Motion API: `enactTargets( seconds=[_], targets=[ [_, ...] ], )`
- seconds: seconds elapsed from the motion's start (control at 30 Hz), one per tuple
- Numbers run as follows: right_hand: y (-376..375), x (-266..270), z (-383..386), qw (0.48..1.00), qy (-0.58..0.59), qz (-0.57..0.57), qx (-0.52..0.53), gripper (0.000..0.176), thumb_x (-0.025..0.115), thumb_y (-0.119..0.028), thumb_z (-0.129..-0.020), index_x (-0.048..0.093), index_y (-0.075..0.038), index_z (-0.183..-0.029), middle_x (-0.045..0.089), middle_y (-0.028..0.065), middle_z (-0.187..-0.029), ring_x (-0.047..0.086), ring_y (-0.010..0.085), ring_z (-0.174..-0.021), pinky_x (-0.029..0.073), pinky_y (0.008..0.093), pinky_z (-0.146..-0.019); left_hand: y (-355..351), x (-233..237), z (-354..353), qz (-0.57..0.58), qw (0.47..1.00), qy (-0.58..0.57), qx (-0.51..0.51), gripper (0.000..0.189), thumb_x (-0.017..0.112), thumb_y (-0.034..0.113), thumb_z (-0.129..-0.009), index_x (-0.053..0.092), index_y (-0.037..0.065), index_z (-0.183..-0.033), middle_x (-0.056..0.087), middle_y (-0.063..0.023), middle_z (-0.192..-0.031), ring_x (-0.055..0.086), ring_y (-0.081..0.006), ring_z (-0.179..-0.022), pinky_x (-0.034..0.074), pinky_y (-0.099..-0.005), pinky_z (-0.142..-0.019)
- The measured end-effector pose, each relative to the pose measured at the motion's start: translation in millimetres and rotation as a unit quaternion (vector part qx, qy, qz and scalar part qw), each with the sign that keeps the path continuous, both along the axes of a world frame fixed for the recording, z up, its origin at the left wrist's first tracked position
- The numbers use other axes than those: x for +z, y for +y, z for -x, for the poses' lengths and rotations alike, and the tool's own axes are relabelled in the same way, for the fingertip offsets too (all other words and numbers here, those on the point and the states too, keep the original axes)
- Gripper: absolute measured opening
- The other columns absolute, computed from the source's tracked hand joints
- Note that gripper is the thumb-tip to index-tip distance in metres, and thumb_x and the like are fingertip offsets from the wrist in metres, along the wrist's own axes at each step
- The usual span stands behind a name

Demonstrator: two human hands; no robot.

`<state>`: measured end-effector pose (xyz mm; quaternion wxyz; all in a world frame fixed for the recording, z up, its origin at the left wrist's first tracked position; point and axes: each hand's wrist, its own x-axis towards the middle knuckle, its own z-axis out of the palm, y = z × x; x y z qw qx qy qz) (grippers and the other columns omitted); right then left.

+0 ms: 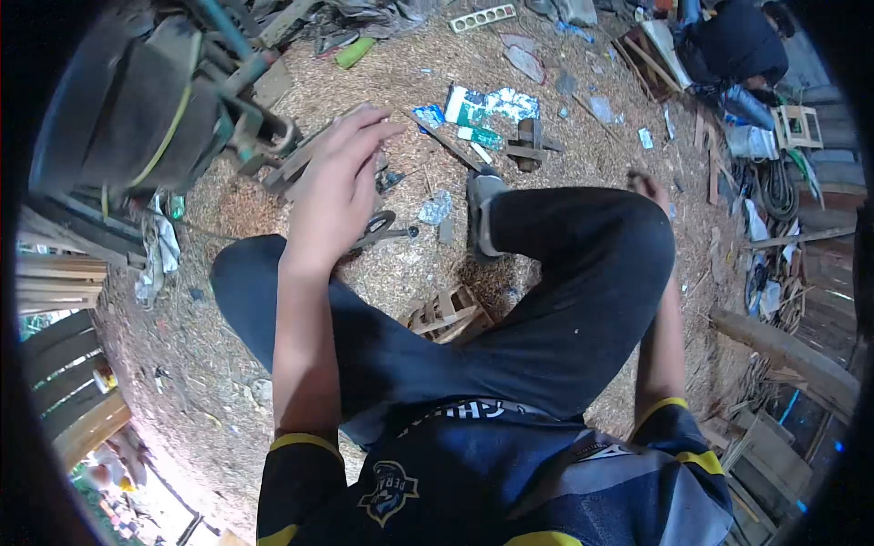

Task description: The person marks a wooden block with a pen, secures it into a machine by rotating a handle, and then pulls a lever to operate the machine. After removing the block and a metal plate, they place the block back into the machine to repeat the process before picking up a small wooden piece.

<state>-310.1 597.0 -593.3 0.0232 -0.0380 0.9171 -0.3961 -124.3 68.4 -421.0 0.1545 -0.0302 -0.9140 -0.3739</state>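
Observation:
My left hand (341, 187) is raised over the floor in front of my left knee, fingers stretched out and holding nothing. Beneath it are a wooden plank (309, 156) and a dark tool with a ring-shaped end (378, 226). My right hand (654, 193) is beyond my right knee, which hides part of it. Its fingers look curled, with a small dark shape at their tips that I cannot make out. A small slatted wooden piece (448, 314) rests on the shavings between my legs. Past my foot stands a wooden block (526, 147) with a stick across it.
Wood shavings (218, 364) cover the ground. A machine with a metal frame (246, 136) stands at left. Green and white packaging (492, 114) and a power strip (482, 18) lie ahead. Another person (737, 50) crouches at upper right, near a small wooden frame (797, 127) and coiled cable (778, 191).

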Motion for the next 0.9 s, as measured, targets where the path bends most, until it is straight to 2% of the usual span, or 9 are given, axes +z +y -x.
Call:
enactTargets(
  seconds=[0.07, 0.13, 0.2, 0.3, 0.37, 0.47, 0.63, 0.83, 0.9],
  targets=[
    [-30, 81, 37, 0.999, 0.012, -0.009, 0.041, 0.032, 0.062, -0.023, -0.111, 0.072, -0.003, -0.134, 0.076, 0.0084, -0.121, 0.07, 0.0165, -0.107, 0.052, 0.029, -0.094, -5, 3, -14, -0.001, 1.0, 0.01, -0.001, 0.041, 0.051, -0.009, -0.096, 0.069, 0.004, -0.129, 0.066, -0.0174, -0.14, 0.06, -0.0371, -0.136, 0.045, -0.0417, -0.115],
    [-71, 130, 66, 0.973, 0.077, 0.154, 0.156, 0.032, 0.063, -0.019, -0.11, 0.069, 0.0, -0.135, 0.075, 0.0081, -0.124, 0.069, 0.0147, -0.108, 0.054, 0.0304, -0.095, -16, 0, -26, 0.032, 0.999, 0.025, -0.008, 0.047, 0.048, -0.012, -0.093, 0.067, 0.002, -0.133, 0.064, -0.0194, -0.143, 0.061, -0.036, -0.135, 0.046, -0.0392, -0.114],
    [-128, 179, 69, 0.98, 0.04, 0.12, 0.156, 0.034, 0.062, -0.02, -0.111, 0.068, 0.001, -0.137, 0.074, 0.0097, -0.127, 0.07, 0.0169, -0.111, 0.054, 0.0315, -0.097, -20, 11, -45, 0.028, 0.999, -0.026, -0.004, 0.049, 0.047, -0.011, -0.092, 0.066, 0.002, -0.136, 0.064, -0.02, -0.143, 0.061, -0.0363, -0.135, 0.045, -0.0394, -0.114],
    [-227, 160, 90, 0.947, 0.092, -0.011, 0.306, 0.046, 0.063, -0.038, -0.107, 0.069, -0.007, -0.14, 0.075, 0.0129, -0.129, 0.071, 0.0211, -0.116, 0.055, 0.0375, -0.099, -29, 13, -79, 0.012, 0.996, -0.083, -0.004, 0.05, 0.046, -0.01, -0.093, 0.064, 0.002, -0.138, 0.064, -0.0208, -0.143, 0.061, -0.0368, -0.136, 0.045, -0.0399, -0.115],
    [-291, 129, 82, 0.911, 0.14, -0.108, 0.372, 0.041, 0.063, -0.03, -0.106, 0.069, -0.005, -0.138, 0.076, 0.0152, -0.124, 0.073, 0.0256, -0.111, 0.057, 0.0394, -0.097, -38, 12, -89, 0.027, 0.994, -0.104, 0.001, 0.049, 0.044, -0.008, -0.095, 0.063, 0.002, -0.14, 0.064, -0.0208, -0.144, 0.06, -0.0373, -0.137, 0.043, -0.0394, -0.117],
    [-357, 73, 51, 0.91, 0.119, -0.078, 0.389, 0.037, 0.065, -0.025, -0.099, 0.073, -0.011, -0.132, 0.076, 0.0176, -0.124, 0.073, 0.0356, -0.115, 0.057, 0.0447, -0.103, -45, 5, -103, 0.057, 0.989, -0.122, 0.065, 0.047, 0.045, -0.007, -0.098, 0.063, 0.002, -0.14, 0.065, -0.0201, -0.143, 0.06, -0.0369, -0.137, 0.042, -0.0391, -0.118],
    [-375, 66, 41, 0.887, 0.134, -0.147, 0.417, 0.037, 0.064, -0.019, -0.096, 0.074, -0.012, -0.131, 0.077, 0.0192, -0.12, 0.074, 0.0365, -0.113, 0.057, 0.0451, -0.101, -47, 32, -129, 0.05, 0.982, -0.124, 0.131, 0.043, 0.048, -0.003, -0.102, 0.065, 0.003, -0.141, 0.066, -0.0184, -0.144, 0.059, -0.032, -0.139, 0.04, -0.0391, -0.12],
    [-359, 77, 102, 0.933, 0.187, -0.043, 0.304, 0.029, 0.059, -0.006, -0.095, 0.079, 0.0, -0.115, 0.081, 0.0149, -0.1, 0.076, 0.0212, -0.085, 0.059, 0.0366, -0.075, -56, 45, -165, -0.04, 0.968, -0.029, 0.247, 0.036, 0.045, 0.0, -0.107, 0.068, -0.002, -0.135, 0.072, -0.0166, -0.132, 0.067, -0.0269, -0.128, 0.047, -0.0386, -0.113],
    [-359, 90, 112, 0.958, 0.098, -0.004, 0.268, 0.029, 0.059, -0.005, -0.095, 0.078, 0.002, -0.116, 0.081, 0.0143, -0.1, 0.075, 0.0204, -0.083, 0.059, 0.0363, -0.075, -67, 32, -175, -0.091, 0.954, 0.018, 0.285, 0.036, 0.043, 0.002, -0.11, 0.066, -0.005, -0.137, 0.073, -0.0175, -0.128, 0.068, -0.0243, -0.125, 0.048, -0.0388, -0.113]
  ],
)
